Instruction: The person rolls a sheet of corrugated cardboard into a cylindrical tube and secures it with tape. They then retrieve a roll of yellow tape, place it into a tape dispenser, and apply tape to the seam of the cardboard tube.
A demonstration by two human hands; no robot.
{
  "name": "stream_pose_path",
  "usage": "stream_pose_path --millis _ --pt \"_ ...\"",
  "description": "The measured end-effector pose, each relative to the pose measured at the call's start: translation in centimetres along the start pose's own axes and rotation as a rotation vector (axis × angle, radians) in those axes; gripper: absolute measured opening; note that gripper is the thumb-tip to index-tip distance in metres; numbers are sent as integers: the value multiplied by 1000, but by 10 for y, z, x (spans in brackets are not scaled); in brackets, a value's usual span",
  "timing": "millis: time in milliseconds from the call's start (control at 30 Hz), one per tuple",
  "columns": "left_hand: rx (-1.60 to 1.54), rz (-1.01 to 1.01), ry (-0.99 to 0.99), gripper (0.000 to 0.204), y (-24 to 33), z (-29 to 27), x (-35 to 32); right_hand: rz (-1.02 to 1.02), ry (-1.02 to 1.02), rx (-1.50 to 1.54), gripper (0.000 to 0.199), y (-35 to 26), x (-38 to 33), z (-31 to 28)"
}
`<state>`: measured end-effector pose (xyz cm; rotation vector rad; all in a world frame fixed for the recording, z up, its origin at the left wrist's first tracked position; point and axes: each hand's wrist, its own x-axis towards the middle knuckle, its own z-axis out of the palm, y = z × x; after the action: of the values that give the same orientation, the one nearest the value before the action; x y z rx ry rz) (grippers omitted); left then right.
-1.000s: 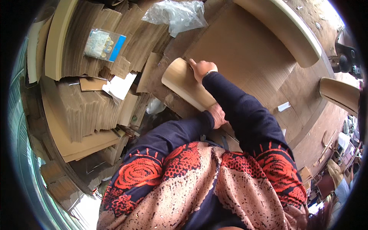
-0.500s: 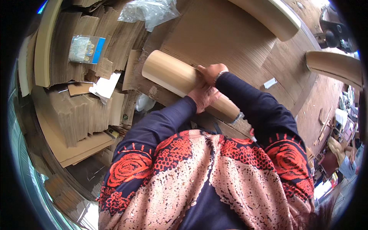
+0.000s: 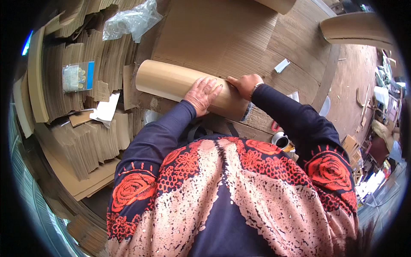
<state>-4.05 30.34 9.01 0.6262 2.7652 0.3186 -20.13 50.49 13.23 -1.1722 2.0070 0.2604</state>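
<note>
And the left hand (image 3: 203, 95) has just parted from the right hand (image 3: 249, 85), spreading unclenched over the cardboard roll (image 3: 165, 79) at the table's (image 3: 299, 47) near edge, while the right curls at its far side (clasping or not, I can't tell), likely steadying it better.

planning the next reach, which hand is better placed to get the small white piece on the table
Right, probably: the right hand, near the right end of the curved cardboard, is clearly closer to the small white piece. The left hand lies farther left, on the cardboard.
</note>
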Motion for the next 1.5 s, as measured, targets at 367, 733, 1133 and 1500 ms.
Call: stream_pose_path --millis 367,733,1133,1500 --pt "-32 23 21 115 -1 -7 4 87 10 -106 75 64 -84 87" --pt "30 59 167 111 1 11 -4 150 548 350 37 86 -83 151" --pt "-35 65 102 107 0 -2 -1 752 654 1751 39 59 56 99" --pt "5 61 129 118 -2 11 -3 333 1161 1414 26 42 20 -15"
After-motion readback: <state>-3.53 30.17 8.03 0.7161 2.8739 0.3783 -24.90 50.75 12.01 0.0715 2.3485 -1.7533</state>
